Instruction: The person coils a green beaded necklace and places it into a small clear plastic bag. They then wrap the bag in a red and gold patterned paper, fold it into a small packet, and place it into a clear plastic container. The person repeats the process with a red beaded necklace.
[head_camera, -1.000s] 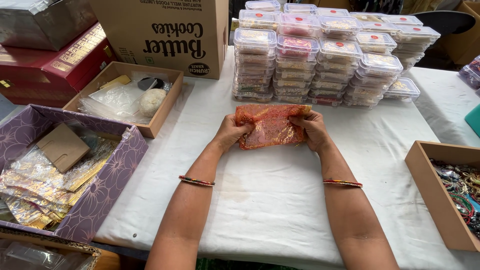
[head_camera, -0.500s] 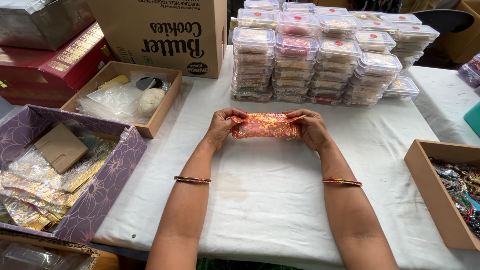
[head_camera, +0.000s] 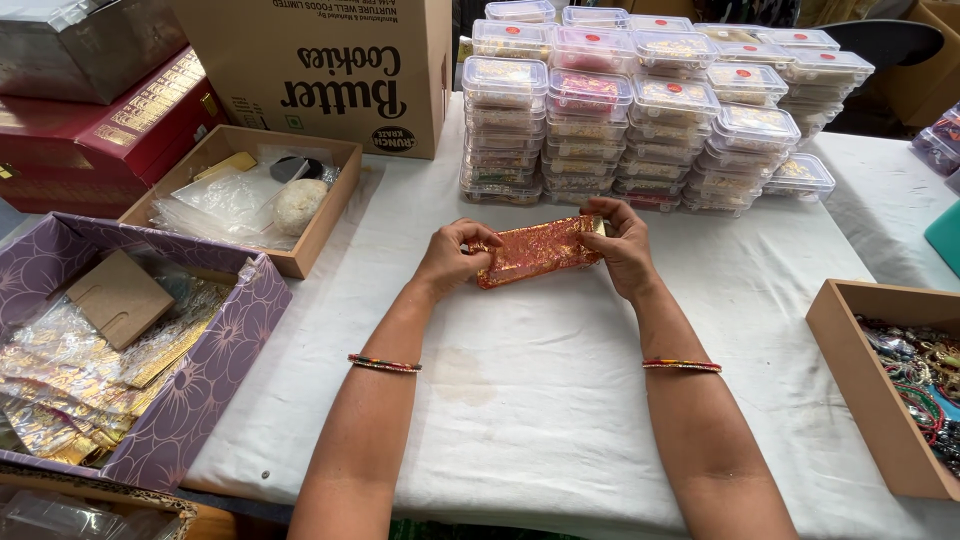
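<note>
left hand (head_camera: 455, 255) + right hand (head_camera: 622, 243): orange pouch (head_camera: 538, 250) is gripped at both ends | pouch folded narrow, not yet set on table (head_camera: 540, 400)

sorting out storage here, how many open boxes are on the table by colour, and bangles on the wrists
Brown open cardboard boxes: 2
Purple flower-patterned open box: 1
Thin red-and-gold bangles: 2
Total: 5

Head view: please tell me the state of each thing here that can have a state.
Orange-red shiny pouch: folded narrow, held at both ends.
Left hand: gripping the pouch.
Right hand: gripping the pouch.
Clear plastic lidded containers: closed, stacked.
Purple flowered cardboard box: open.
Large brown carton: closed.
</note>
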